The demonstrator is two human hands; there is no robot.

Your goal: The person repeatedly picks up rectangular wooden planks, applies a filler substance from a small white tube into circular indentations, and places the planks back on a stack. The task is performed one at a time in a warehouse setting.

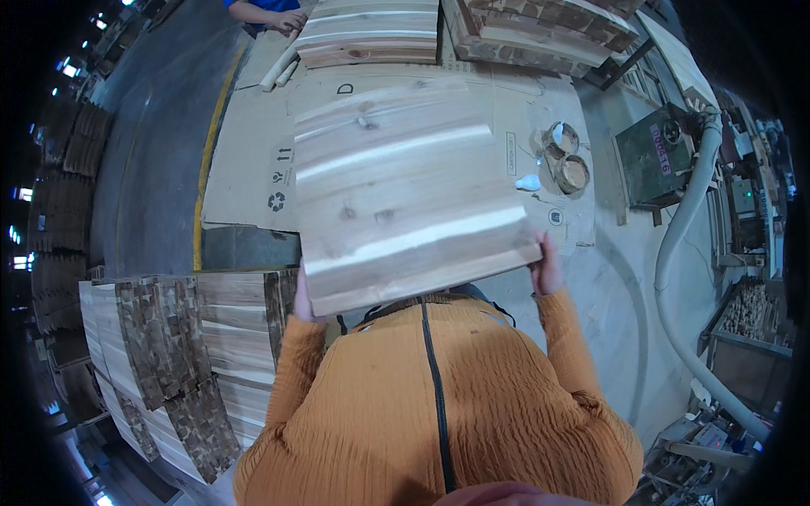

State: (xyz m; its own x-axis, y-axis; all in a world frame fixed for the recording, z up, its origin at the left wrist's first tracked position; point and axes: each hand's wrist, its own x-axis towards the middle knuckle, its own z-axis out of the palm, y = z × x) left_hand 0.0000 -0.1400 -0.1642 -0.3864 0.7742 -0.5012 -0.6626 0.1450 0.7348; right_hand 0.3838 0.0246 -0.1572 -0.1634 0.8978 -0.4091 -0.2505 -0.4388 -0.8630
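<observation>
Pale wood panel [405, 190] is held flat at chest height over cardboard sheets [253, 152] | left hand [301, 299] is closed on near-left corner, right hand [547, 268] on near-right corner, so weight is balanced | stacked boards [169, 363] lie just left.

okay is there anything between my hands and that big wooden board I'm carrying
Nothing visible. The left hand grips the wooden board at its near left corner and the right hand at its near right corner, both directly on the wood. The board is held above the flattened cardboard on the floor.
</observation>
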